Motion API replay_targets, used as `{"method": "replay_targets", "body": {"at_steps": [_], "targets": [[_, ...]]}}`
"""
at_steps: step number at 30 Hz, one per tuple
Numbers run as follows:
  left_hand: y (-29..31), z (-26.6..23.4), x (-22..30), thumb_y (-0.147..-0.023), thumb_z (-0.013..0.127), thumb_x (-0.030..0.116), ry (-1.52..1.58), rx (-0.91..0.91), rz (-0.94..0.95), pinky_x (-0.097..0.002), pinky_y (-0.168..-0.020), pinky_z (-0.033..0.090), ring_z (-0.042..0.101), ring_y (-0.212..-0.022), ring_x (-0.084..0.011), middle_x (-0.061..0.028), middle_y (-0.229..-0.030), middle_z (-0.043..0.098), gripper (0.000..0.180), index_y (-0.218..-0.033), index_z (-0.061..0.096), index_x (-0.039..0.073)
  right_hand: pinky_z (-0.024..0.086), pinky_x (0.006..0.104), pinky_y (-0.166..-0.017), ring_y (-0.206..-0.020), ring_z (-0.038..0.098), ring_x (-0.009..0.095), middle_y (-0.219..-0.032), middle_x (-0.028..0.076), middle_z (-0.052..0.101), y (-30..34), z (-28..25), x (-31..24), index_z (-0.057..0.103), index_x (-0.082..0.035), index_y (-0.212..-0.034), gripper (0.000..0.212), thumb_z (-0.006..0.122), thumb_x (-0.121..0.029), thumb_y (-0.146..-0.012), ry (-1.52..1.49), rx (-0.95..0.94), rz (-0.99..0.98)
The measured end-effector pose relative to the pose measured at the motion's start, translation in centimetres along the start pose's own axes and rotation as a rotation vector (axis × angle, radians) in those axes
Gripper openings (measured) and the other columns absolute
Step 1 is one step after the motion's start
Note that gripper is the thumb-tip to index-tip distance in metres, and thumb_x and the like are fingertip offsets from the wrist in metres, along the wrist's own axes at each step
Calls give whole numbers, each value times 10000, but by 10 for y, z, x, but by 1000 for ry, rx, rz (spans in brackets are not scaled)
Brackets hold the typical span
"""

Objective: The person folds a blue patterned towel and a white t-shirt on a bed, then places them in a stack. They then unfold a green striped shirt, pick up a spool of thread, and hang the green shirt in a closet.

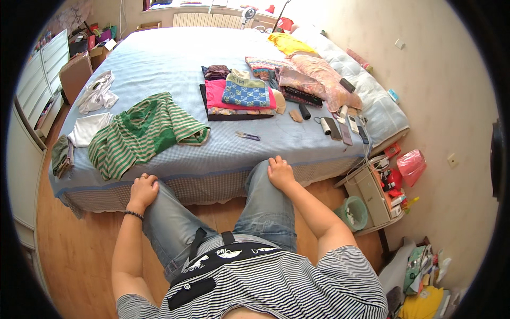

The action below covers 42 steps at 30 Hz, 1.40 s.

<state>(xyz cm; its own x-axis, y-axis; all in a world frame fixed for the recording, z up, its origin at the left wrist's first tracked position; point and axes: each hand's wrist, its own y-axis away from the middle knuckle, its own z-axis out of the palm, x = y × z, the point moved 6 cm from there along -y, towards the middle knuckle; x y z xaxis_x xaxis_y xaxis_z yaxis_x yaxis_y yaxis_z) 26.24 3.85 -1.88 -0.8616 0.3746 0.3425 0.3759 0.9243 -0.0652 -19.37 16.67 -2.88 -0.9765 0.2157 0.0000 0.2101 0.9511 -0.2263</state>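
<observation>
My left hand (pixel 143 192) rests on my left knee, fingers laid over the denim and holding nothing. On the other knee lies my right hand (pixel 280 173), its fingers stretched and a little apart. A rumpled green-and-white striped shirt (pixel 147 133) is spread on the bed just beyond my left hand. Left of it are a white cloth (pixel 90 129), a crumpled white garment (pixel 99 92) and a dark green bundle (pixel 62 156). Farther off, a blue patterned cloth (pixel 245 94) tops a pile with a folded pink garment (pixel 214 91). A slim dark pen-like item (pixel 248 136) lies nearer.
The bed (pixel 159 48) fills the space ahead. Toward its right side are several phones, a dark cylinder (pixel 304 111) and a peach patterned pillow (pixel 329 87). A green bin (pixel 351 212) stands by a bedside cabinet (pixel 367 194). White drawers (pixel 43 69) line the left.
</observation>
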Motion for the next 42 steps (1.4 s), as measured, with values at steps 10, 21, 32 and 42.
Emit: {"method": "replay_targets", "body": {"at_steps": [10,21,32,42], "targets": [[-8,-5,-12,-836,497,230,-16,-120,59,-453,-836,466,557,-937,-352,-147,-1055,573,245,-1001,616,94,304,526,-1013,-1258,391,387,-1357,137,453,-2,-6,-21,551,-145,-1241,462,505,-397,-856,47,-282,-162],[-13,-5,-19,-778,550,166,138,-202,242,-403,-832,466,570,-931,-306,-105,-1022,626,186,-892,673,85,438,427,-793,-944,572,317,-986,137,617,-24,-12,13,642,-70,-934,220,597,-257,-826,-438,-61,-172],[-28,0,-1,-735,580,168,151,-150,144,-398,-819,458,562,-930,-315,-115,-1008,623,204,-888,652,54,499,376,-664,-701,633,297,-759,145,658,-137,31,279,655,-11,-771,219,707,-222,-740,-287,339,670],[-32,3,12,-808,541,5,211,83,10,-376,-814,452,572,-895,-336,-161,-958,603,121,-915,591,-20,498,307,-554,-632,624,241,-759,124,641,-146,56,304,590,-18,-758,92,627,-89,-805,-850,289,665]]}}
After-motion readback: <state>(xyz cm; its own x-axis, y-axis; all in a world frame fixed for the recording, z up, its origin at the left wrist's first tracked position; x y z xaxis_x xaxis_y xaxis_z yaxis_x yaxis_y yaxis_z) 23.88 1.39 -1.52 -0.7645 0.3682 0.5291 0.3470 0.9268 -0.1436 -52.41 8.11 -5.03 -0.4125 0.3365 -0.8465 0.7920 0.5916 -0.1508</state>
